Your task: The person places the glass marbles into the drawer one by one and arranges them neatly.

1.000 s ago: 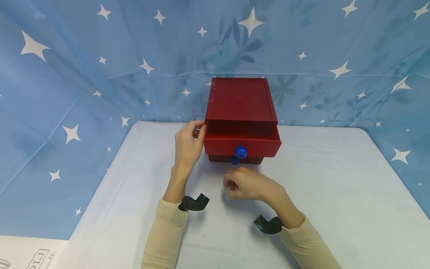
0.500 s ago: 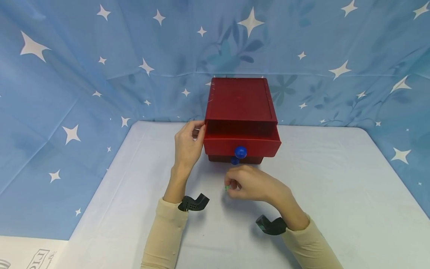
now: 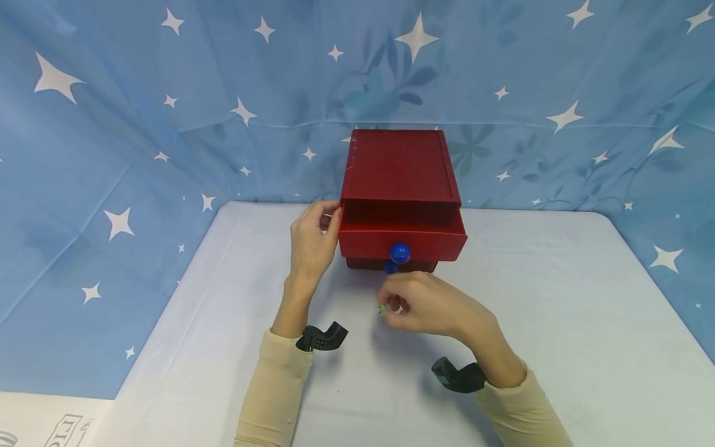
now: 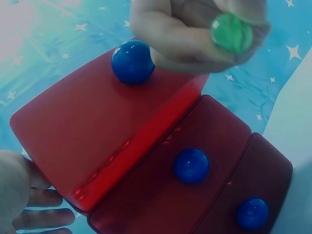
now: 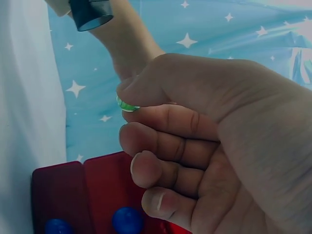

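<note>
Between thumb and index finger, my right hand (image 3: 430,305) pinches a small green glass marble (image 4: 232,33) over the table, just in front of a red drawer cabinet (image 3: 399,164). The cabinet's top drawer (image 3: 368,245) is pulled out and has a round blue knob (image 3: 400,253). My left hand (image 3: 313,243) touches the cabinet's left side near the front edge, its fingers extended in the left wrist view. In the right wrist view the thumb partly covers the marble (image 5: 127,106), and the other fingers curl loosely below.
Below the pulled-out drawer are a middle drawer (image 4: 146,195) and a bottom drawer (image 4: 261,168), both closed, with blue knobs. A white cloth covers the table (image 3: 558,323). Behind the cabinet hangs a blue curtain (image 3: 251,155) with white stars.
My right hand has shifted slightly right and toward the cabinet with the marble, and more of the marble shows. My left hand and the cabinet have stayed put.
</note>
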Motion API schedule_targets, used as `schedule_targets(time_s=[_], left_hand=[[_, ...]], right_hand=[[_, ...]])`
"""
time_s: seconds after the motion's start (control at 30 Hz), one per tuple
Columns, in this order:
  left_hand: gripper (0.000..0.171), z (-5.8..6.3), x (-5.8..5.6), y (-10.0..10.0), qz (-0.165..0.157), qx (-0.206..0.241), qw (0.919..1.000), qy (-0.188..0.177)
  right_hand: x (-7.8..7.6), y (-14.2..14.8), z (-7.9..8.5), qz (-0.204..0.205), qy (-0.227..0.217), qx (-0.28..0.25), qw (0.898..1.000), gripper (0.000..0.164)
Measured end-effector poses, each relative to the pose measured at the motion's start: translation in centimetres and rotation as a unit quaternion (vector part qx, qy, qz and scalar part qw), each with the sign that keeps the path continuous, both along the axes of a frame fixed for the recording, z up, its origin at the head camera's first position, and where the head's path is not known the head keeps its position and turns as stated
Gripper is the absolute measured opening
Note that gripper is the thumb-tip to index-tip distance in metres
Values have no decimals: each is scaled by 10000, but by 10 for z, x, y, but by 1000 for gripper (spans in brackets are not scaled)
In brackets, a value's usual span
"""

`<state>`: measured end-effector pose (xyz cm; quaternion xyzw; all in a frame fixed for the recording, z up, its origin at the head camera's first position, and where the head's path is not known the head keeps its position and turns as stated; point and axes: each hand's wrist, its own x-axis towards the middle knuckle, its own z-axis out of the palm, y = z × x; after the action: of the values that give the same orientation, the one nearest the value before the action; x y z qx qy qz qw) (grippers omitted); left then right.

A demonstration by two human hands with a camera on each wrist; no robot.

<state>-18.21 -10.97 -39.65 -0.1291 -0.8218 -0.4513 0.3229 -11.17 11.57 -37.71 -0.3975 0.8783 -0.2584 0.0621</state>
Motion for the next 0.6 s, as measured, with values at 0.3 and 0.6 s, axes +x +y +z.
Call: schedule_targets(time_s=[0.3,0.6], left_hand=[[18,1,1,0,-22,31,10000,10],[18,0,0,0,-31,37,10000,19]], right_hand=[[2,8,7,57,248,-364,9990,8],[4,16,12,9,657,-745,9951,9]])
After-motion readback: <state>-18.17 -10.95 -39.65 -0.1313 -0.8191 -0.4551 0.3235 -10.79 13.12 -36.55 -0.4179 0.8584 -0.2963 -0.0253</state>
